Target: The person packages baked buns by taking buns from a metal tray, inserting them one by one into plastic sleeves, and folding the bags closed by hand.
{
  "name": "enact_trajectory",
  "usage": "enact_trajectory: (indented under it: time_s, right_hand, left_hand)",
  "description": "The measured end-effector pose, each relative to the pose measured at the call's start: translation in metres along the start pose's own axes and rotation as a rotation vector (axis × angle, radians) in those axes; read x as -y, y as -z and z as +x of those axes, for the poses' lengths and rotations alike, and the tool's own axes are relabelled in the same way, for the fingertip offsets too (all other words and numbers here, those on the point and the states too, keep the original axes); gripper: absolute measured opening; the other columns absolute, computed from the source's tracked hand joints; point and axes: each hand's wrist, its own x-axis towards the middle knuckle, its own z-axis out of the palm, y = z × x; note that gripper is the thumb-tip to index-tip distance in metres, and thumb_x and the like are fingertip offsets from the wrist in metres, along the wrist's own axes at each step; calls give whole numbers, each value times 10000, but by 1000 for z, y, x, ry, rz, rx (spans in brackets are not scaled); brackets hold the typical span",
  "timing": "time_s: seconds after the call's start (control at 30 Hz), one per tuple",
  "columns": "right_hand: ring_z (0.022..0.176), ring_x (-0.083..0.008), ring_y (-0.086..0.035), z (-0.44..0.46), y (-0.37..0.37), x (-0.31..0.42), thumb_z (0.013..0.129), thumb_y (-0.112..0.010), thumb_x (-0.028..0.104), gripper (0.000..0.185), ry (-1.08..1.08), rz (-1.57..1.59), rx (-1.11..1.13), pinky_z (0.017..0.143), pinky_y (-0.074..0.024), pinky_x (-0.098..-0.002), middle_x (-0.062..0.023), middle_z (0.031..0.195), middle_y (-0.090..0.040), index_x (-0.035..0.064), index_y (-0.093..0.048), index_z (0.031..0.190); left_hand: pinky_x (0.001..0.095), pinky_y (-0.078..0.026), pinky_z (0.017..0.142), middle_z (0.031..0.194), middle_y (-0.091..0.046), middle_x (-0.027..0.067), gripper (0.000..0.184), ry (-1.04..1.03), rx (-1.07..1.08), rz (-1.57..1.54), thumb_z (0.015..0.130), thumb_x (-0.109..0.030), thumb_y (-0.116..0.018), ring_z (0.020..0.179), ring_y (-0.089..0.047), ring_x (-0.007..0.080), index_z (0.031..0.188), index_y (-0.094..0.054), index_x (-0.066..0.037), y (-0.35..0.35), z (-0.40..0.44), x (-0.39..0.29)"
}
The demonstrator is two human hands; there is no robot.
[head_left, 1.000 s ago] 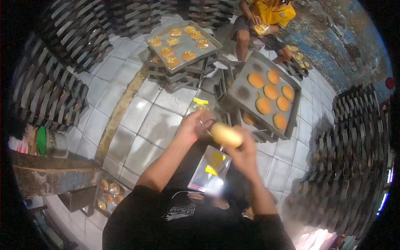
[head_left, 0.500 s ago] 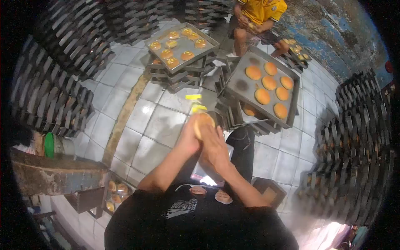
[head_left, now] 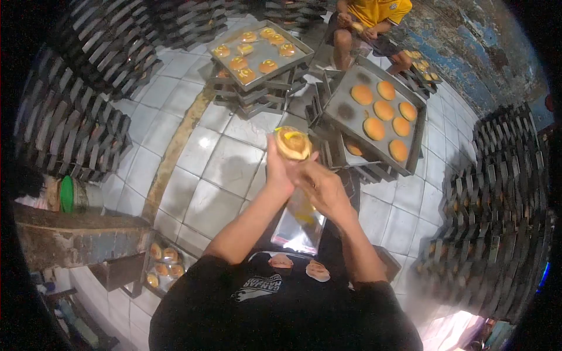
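A bun (head_left: pixel 294 144) in a clear wrapper with yellow print is held up in front of me, its swirled brownish side facing me. My left hand (head_left: pixel 280 169) is wrapped around its left and lower side. Just below the bun, my right hand (head_left: pixel 323 186) has its fingers pinched together near the lower end of the wrapper; what they grip is too small to make out. A stack of clear plastic bags (head_left: pixel 297 227) with yellow print lies on my lap, under my forearms.
A tray of plain buns (head_left: pixel 383 111) tops a stack at right. Another tray (head_left: pixel 287 70) holds wrapped buns at upper left. A person in a yellow shirt (head_left: pixel 374 11) sits beyond, holding a bun. Tall tray stacks (head_left: pixel 474 234) line the sides. More buns (head_left: pixel 167 269) lie at lower left.
The bun went from my right hand into the wrapper at my left hand, and now stands tilted up inside it. My right hand has drawn back to just below the bun.
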Motion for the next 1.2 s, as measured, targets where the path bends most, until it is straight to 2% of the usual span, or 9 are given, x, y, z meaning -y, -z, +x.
enact_trajectory:
  time_s: [0.33,0.4,0.43,0.53,0.6,0.93,1.03,1.07,1.2]
  right_hand:
    - [828,-117,-619,-27,-11,28,918,-721,42,149,-432,723,55,717,-509,-308,-45,873,-646,53,-599,832]
    - [767,-110,-606,-13,-13,20,925,-741,74,195,-548,856,28,650,-494,-299,-41,843,-637,52,-587,807]
    - [767,-110,-606,-12,-20,14,925,-741,74,195,-551,861,29,650,-494,-299,-41,843,-637,52,-587,807]
    - [716,-105,-592,-18,-20,9,923,-744,64,202,-148,526,140,595,-470,-290,-60,819,-630,60,-579,806]
    - [706,-111,-596,-33,13,41,913,-742,37,186,-91,1481,496,594,-465,-271,-87,815,-637,45,-583,815]
    - [797,-99,-607,-35,21,40,949,-723,94,278,-13,1356,602,677,-487,-264,-74,888,-658,59,-510,773]
    - [910,-217,-667,-33,12,24,905,-768,113,198,-530,767,104,773,-544,-324,-125,1021,-663,21,-597,939]
    - [956,-287,-674,-22,6,15,857,-783,105,285,-102,-9,-244,819,-557,-350,-142,1036,-669,20,-632,1083]
    - [957,-337,-677,-24,-4,12,847,-768,110,292,20,-40,-247,828,-556,-363,-148,1010,-677,32,-669,1110]
  left_hand:
    - [581,-498,1053,1343,-595,137,696,-78,18,67,1040,-677,-299,1242,-586,310,1417,-491,-125,48,21,-41]
    - [572,-512,1035,1334,-598,142,707,182,598,-142,1034,-687,-301,1219,-595,331,1419,-490,-125,49,18,-30]
    - [564,-526,1010,1328,-603,150,699,-9,-95,148,1038,-681,-295,1196,-604,357,1421,-493,-130,23,11,-13]
    - [563,-530,1001,1331,-604,152,677,112,5,11,1048,-661,-293,1193,-610,358,1419,-499,-133,53,40,-15]
    - [563,-526,1006,1317,-615,151,678,31,33,42,1053,-654,-287,1195,-618,339,1406,-512,-122,47,28,-36]
    - [499,-537,996,1261,-639,147,592,-130,-65,0,1084,-537,-310,1142,-638,321,1326,-554,-55,41,37,-26]
    - [508,-539,992,1286,-630,146,577,-23,42,16,1085,-537,-300,1173,-628,321,1352,-541,-85,30,6,-39]
    - [510,-541,989,1291,-629,143,577,53,101,34,1085,-542,-293,1179,-626,322,1360,-536,-97,27,-14,-36]
    - [376,-518,1011,1324,-645,80,447,206,123,310,1076,-417,-474,1194,-625,222,1364,-580,-92,23,-46,-28]
